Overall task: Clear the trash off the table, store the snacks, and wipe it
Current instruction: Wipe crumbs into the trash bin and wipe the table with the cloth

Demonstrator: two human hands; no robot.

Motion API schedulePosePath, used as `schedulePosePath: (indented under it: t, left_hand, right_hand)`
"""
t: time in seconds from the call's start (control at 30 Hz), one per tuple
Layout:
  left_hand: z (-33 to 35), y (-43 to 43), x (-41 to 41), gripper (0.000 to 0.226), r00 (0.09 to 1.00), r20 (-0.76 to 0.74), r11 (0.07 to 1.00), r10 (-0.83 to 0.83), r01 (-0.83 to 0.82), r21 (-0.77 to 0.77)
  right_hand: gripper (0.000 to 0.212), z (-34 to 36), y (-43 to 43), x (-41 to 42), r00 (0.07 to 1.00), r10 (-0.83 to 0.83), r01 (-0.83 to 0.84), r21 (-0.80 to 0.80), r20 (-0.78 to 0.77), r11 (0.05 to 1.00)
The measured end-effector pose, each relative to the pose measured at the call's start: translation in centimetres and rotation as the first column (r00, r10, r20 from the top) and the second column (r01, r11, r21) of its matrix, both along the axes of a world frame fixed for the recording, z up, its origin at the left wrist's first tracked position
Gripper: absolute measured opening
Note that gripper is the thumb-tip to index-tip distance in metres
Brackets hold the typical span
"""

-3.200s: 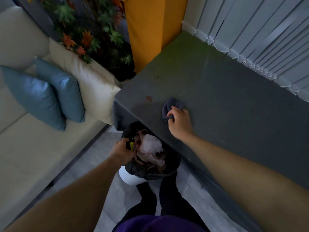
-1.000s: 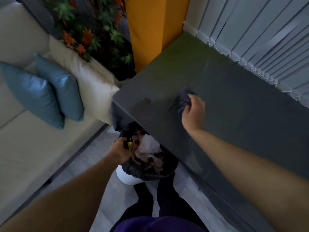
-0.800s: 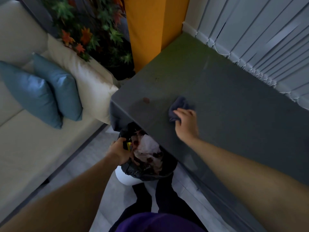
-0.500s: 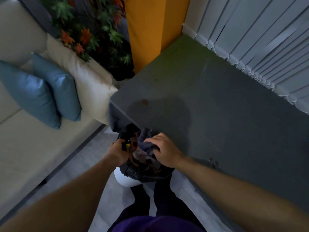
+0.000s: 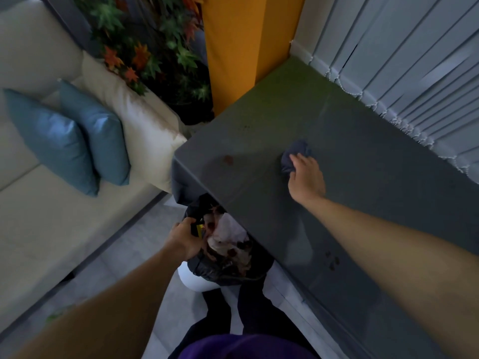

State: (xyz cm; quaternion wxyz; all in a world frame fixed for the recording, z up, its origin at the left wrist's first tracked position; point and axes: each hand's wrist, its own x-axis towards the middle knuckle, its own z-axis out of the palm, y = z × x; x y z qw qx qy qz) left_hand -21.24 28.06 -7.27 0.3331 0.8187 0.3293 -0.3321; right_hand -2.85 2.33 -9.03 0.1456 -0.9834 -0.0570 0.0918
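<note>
A dark grey table (image 5: 363, 177) fills the right half of the view. My right hand (image 5: 307, 178) grips a crumpled dark blue cloth (image 5: 295, 155) and holds it down on the tabletop. A small reddish stain (image 5: 228, 159) marks the table near its left corner, and a few dark crumbs (image 5: 333, 260) lie near the front edge. Below the table's edge stands a white bin with a black liner (image 5: 220, 270), full of crumpled paper and wrappers (image 5: 228, 231). My left hand (image 5: 185, 238) grips the liner's rim at the bin's left side.
A cream sofa (image 5: 51, 216) with two blue cushions (image 5: 75, 136) runs along the left. A plant with orange and green leaves (image 5: 145, 47) and a yellow pillar (image 5: 241, 47) stand behind the table. Vertical blinds (image 5: 414, 60) line the table's far side. My legs stand on grey floor tiles.
Half a second ago my right hand held the cloth over the bin's opening. It has swung back up onto the table, farther right. My left hand has stayed on the liner.
</note>
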Motion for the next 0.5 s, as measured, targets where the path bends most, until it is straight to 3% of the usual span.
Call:
schedulePosePath:
  t: [0.07, 0.27, 0.4, 0.5]
  left_hand:
    - [-0.1, 0.0, -0.1, 0.064, 1.000, -0.004, 1.000, 0.009, -0.009, -0.006]
    - [-0.5, 0.0, -1.1, 0.062, 0.997, 0.017, 0.997, 0.073, -0.072, -0.041]
    - [-0.7, 0.6, -2.3, 0.062, 0.992, 0.040, 0.993, 0.116, -0.115, -0.037]
    - [-0.7, 1.7, -3.5, 0.064, 0.986, 0.059, 0.987, 0.155, -0.152, -0.052]
  right_hand:
    - [0.052, -1.2, 0.0, -0.4, 0.989, 0.089, -0.105, -0.133, -0.122, 0.986]
    - [0.064, -1.3, 1.0, -1.5, 0.988, 0.090, -0.116, -0.212, -0.128, 0.970]
    - [0.070, -0.2, 2.2, -2.5, 0.987, 0.158, -0.158, -0.205, -0.016, 0.966]
    - [0.059, 0.9, 4.6, -4.0, 0.965, 0.229, -0.224, -0.053, 0.130, 0.973]
